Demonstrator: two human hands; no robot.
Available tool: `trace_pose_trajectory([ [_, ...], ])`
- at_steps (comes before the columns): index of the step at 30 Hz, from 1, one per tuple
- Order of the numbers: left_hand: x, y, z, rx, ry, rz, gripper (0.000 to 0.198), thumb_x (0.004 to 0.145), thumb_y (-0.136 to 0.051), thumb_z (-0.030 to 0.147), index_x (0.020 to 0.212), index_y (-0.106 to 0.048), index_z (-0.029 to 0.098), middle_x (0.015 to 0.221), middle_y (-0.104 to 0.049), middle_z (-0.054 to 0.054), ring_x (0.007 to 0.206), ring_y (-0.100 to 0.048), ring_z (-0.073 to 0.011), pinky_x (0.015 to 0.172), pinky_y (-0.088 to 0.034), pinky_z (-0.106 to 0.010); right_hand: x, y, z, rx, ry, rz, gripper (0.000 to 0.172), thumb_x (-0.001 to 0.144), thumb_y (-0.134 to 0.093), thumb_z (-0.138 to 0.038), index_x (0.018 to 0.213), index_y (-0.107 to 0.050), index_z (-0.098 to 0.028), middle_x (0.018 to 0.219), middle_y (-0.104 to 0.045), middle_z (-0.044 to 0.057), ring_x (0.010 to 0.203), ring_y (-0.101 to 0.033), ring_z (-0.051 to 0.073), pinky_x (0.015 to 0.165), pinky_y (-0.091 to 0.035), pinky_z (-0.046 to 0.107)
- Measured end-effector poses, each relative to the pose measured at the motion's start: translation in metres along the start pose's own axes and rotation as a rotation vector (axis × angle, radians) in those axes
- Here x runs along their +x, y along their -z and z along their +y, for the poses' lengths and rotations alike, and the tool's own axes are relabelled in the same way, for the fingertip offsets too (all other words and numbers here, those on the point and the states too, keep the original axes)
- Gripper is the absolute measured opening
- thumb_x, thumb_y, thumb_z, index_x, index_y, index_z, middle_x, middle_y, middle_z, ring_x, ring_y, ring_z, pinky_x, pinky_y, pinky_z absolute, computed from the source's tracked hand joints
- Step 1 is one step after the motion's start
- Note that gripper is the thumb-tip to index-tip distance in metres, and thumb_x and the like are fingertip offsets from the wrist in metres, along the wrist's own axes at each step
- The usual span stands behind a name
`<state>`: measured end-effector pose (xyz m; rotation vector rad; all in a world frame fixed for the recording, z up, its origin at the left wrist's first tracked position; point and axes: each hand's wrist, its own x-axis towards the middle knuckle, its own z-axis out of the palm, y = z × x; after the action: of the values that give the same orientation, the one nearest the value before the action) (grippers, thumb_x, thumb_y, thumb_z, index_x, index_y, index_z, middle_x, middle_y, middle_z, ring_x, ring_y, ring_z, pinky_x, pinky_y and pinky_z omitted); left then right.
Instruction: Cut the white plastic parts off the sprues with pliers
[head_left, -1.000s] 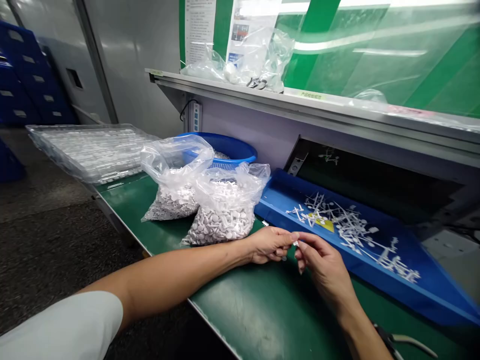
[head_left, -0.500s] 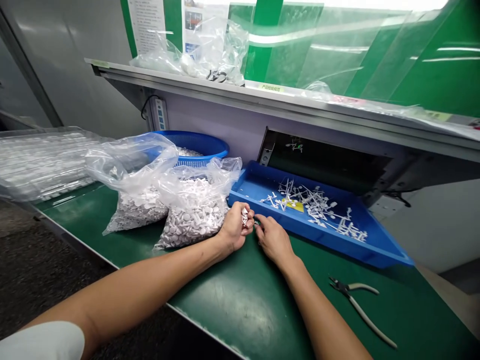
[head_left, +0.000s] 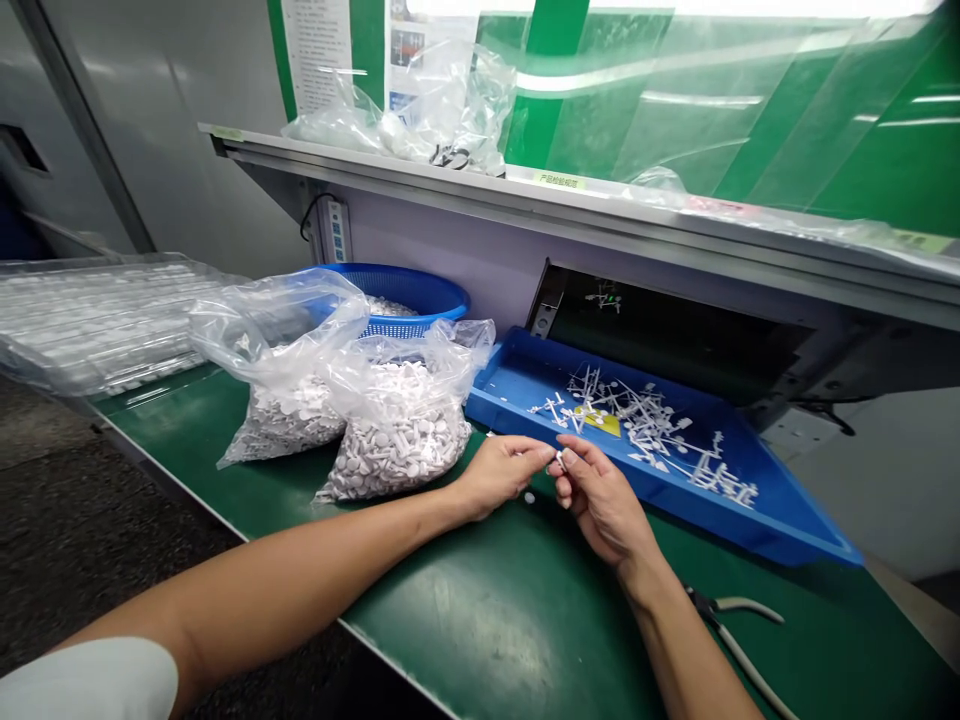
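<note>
Head view, watched from my remote seat, starts with stacked clear trays (head_left: pixel 97 320) at the left end of the green counter (head_left: pixel 495 630). Next stand two open plastic bags of white pieces, the left bag (head_left: pixel 289 415) and the right bag (head_left: pixel 405 440), touching and slumped under their contents; their mouths gape, perhaps to allow easy access. Behind them, toward the back edge, sits a blue mesh basket (head_left: pixel 459 300).

I see the left hand (head_left: pixel 499 475) come in over the front edge, its grip curled, thumb pressed against forefinger; I cannot tell whether anything is inside. A white disc (head_left: pixel 529 497) lies on the counter just below it. The right hand's (head_left: pixel 600 495) grip pinches a small white piece (head_left: pixel 560 459) between thumb and fingers, right by the left fingertips, probably so both can work on it.

Beyond, a shallow blue tray (head_left: pixel 757 535) runs toward the back right corner, keeping loose white sprues (head_left: pixel 652 420) corralled within its walls. Nearest the right front, cutting pliers (head_left: pixel 750 606) rest with handles apart, partly hidden by the right forearm, presumably parked within reach.
</note>
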<state>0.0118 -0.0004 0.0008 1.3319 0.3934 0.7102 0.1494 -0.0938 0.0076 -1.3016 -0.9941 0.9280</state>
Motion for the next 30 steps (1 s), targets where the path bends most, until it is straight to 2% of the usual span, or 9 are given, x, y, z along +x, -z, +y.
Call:
trace_pose_trajectory([
  [2,-0.004,-0.002,0.003,0.123,-0.108,-0.075,0.032,0.085,-0.062,0.042,0.096,-0.072,0.013,0.075,-0.065,-0.002,0.055,-0.051,-0.0073,0.05,-0.04,-0.019,0.0,-0.002,-0.002,0.08,-0.012,0.006,0.048,0.085,-0.066,-0.048,0.121,-0.048,-0.023,0.075,-0.056,-0.003,0.056,-0.047,0.008,0.05,-0.04,0.019],
  [4,-0.006,-0.003,0.005,0.251,-0.222,-0.064,0.026,0.088,-0.061,0.037,0.096,-0.073,0.015,0.082,-0.068,-0.003,0.072,-0.06,-0.0121,0.066,-0.047,-0.022,0.0,-0.003,-0.003,0.135,-0.033,0.008,0.048,0.082,-0.071,-0.046,0.119,-0.051,-0.022,0.071,-0.055,-0.004,0.055,-0.046,0.007,0.048,-0.038,0.018],
  [7,-0.008,0.0,0.007,0.473,-0.384,0.018,0.019,0.088,-0.062,0.031,0.097,-0.074,0.018,0.089,-0.069,-0.003,0.082,-0.062,-0.0139,0.079,-0.047,-0.024,0.001,-0.004,-0.003,0.193,-0.067,0.015,0.04,0.082,-0.069,-0.048,0.108,-0.059,-0.018,0.076,-0.058,0.0,0.058,-0.05,0.008,0.049,-0.04,0.018],
  [12,-0.009,0.003,0.004,0.696,-0.562,0.046,0.018,0.092,-0.057,0.022,0.104,-0.071,0.021,0.088,-0.069,-0.001,0.084,-0.061,-0.0126,0.081,-0.046,-0.023,0.001,-0.006,-0.001,0.209,-0.094,0.024,0.029,0.079,-0.071,-0.042,0.085,-0.065,-0.014,0.075,-0.061,0.003,0.058,-0.052,0.01,0.047,-0.041,0.019],
  [15,-0.008,0.004,0.001,0.751,-0.611,0.029,0.02,0.092,-0.058,0.023,0.108,-0.07,0.021,0.09,-0.068,-0.001,0.084,-0.061,-0.0124,0.081,-0.046,-0.023,0.001,-0.01,0.0,0.216,-0.061,0.075,0.022,0.076,-0.072,-0.035,0.084,-0.066,-0.015,0.071,-0.061,0.001,0.058,-0.052,0.009,0.05,-0.043,0.019],
  [19,-0.006,0.008,0.004,0.772,-0.649,-0.007,0.023,0.093,-0.056,0.026,0.111,-0.069,0.021,0.092,-0.068,-0.004,0.087,-0.061,-0.0151,0.082,-0.047,-0.025,0.0,-0.014,0.001,0.228,-0.029,0.094,0.022,0.073,-0.073,-0.032,0.087,-0.068,-0.015,0.073,-0.062,0.001,0.06,-0.052,0.009,0.053,-0.045,0.019],
  [30,-0.009,0.007,0.008,0.67,-0.557,0.008,0.024,0.092,-0.055,0.028,0.109,-0.072,0.024,0.091,-0.068,-0.007,0.087,-0.061,-0.0184,0.084,-0.046,-0.027,-0.001,-0.015,0.003,0.173,0.036,0.101,0.025,0.075,-0.072,-0.037,0.087,-0.07,-0.015,0.072,-0.065,0.003,0.059,-0.057,0.012,0.054,-0.049,0.023],
])
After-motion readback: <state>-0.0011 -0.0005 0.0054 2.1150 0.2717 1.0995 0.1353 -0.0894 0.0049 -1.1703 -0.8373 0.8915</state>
